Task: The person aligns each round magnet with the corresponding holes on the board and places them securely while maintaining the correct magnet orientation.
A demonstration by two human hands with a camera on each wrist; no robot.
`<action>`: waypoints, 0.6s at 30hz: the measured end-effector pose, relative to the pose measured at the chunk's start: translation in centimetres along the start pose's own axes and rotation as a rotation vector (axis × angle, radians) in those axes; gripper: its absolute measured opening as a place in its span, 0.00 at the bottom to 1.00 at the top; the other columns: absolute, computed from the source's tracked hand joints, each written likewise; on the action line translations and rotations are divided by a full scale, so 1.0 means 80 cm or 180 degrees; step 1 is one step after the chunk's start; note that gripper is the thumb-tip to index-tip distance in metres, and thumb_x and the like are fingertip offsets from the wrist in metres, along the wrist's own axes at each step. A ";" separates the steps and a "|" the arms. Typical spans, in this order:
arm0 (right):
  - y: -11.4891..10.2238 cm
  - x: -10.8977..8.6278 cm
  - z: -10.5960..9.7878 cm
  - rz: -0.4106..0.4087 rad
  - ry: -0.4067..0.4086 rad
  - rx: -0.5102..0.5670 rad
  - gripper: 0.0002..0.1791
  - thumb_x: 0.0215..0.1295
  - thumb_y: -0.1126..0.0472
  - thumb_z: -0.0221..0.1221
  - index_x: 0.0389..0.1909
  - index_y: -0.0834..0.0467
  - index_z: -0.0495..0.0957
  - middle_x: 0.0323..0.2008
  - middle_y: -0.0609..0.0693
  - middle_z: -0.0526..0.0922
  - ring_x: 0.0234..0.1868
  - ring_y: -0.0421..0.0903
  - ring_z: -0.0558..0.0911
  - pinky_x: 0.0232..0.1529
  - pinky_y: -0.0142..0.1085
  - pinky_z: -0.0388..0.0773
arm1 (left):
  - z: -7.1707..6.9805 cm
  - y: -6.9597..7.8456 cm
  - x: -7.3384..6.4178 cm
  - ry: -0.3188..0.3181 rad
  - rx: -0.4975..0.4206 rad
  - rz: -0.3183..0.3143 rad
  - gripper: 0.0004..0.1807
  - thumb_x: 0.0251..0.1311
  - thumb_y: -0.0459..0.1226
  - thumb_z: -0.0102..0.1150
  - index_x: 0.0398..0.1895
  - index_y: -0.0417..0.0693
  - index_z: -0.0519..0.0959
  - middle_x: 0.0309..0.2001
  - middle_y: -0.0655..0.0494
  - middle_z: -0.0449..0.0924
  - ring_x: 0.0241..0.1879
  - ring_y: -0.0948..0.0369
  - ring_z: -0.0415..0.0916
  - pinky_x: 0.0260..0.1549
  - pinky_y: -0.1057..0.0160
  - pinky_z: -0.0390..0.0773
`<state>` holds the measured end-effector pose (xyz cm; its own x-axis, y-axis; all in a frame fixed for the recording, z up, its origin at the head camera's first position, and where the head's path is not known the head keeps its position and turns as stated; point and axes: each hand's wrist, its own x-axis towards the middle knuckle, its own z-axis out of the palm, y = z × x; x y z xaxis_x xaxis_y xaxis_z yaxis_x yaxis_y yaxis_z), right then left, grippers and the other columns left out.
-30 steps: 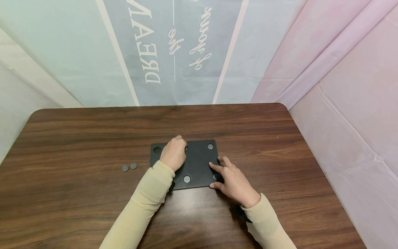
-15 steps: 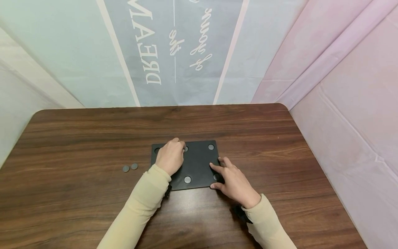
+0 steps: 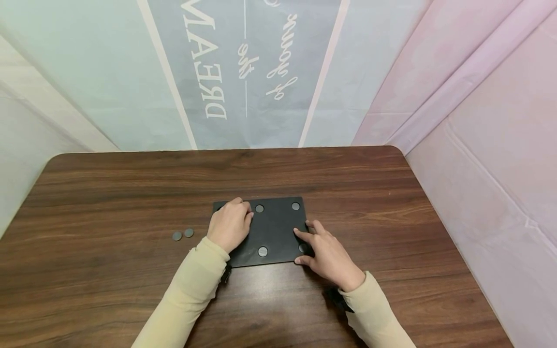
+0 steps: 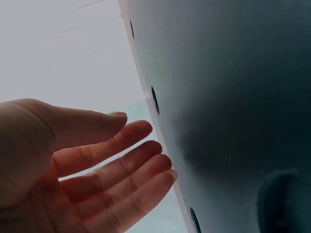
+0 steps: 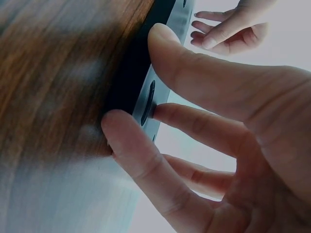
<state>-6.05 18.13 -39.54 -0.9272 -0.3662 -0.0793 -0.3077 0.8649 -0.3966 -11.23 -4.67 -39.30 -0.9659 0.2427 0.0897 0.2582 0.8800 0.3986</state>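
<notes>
A flat black board with round recesses lies on the table. Grey discs show in its far middle recess, far right recess and near middle recess. My left hand is over the board's left part, covering the far left recess. In the left wrist view its fingers are loosely bent, thumb close to the index finger, with nothing visible between them. My right hand rests spread around the near right corner. Its thumb touches the near edge, and one fingertip lies on top.
Two loose grey discs, one beside the other, lie on the brown wooden table to the left of the board. A printed cloth backdrop hangs behind the far table edge, with pale cloth at the right.
My left hand has moved left and slightly nearer across the board, uncovering the far middle disc and covering the far left recess. My right hand has stayed at the corner.
</notes>
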 end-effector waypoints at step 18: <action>0.000 0.000 0.000 0.0010 0.0016 0.0025 0.36 0.48 0.54 0.73 0.60 0.60 0.75 0.60 0.65 0.69 0.57 0.62 0.76 0.53 0.54 0.75 | -0.009 -0.015 -0.020 0.0106 -0.0055 -0.0093 0.05 0.62 0.35 0.61 0.30 0.44 0.83 0.29 0.52 0.78 0.26 0.55 0.78 0.22 0.56 0.77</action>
<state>-6.04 18.16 -39.56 -0.9292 -0.3617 -0.0760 -0.3031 0.8634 -0.4034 -10.04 -6.41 -39.28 -0.9732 0.2030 0.1078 0.2297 0.8793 0.4171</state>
